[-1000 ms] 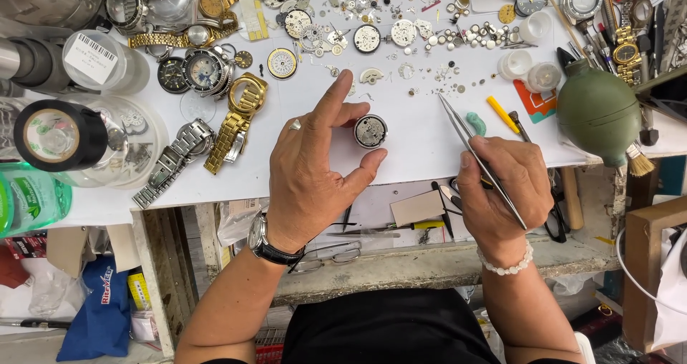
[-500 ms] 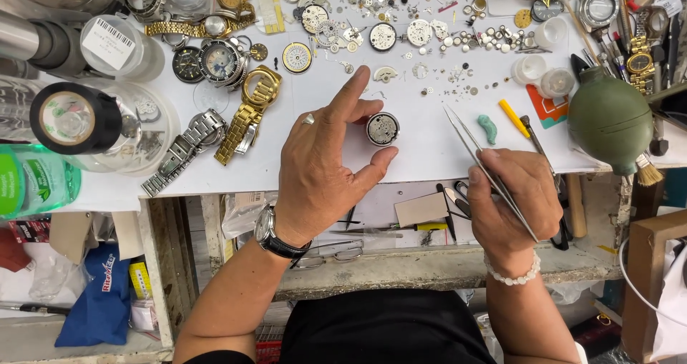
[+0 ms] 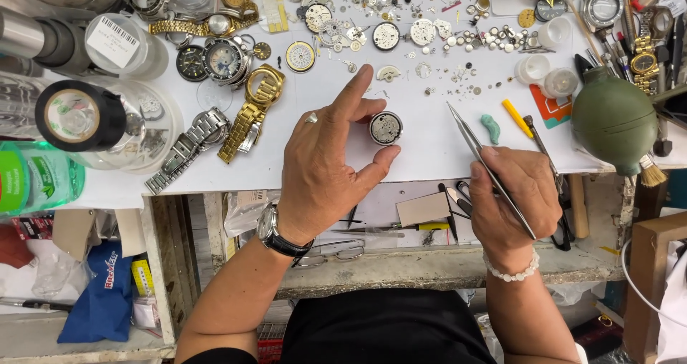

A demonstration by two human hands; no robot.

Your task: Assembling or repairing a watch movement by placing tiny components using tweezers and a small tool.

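- Pinched between our left hand's (image 3: 322, 171) thumb and fingers, the movement (image 3: 386, 128) rests on the white bench (image 3: 429, 146), forefinger lifted toward 12 o'clock.
- Our right hand (image 3: 512, 192) clasps tweezers (image 3: 486, 163), tips aimed at 11 o'clock, apart from the movement at its 3 o'clock.
- We judge we're steadying it for tweezer work; next calls for a fine approach.

I see the watch movement (image 3: 386, 128) on the table (image 3: 429, 156) between my left hand (image 3: 325, 167) and the tweezers (image 3: 486, 165) in my right hand (image 3: 515, 192), with wristwatches (image 3: 250, 117) lying left and a blower bulb (image 3: 614, 120) right.
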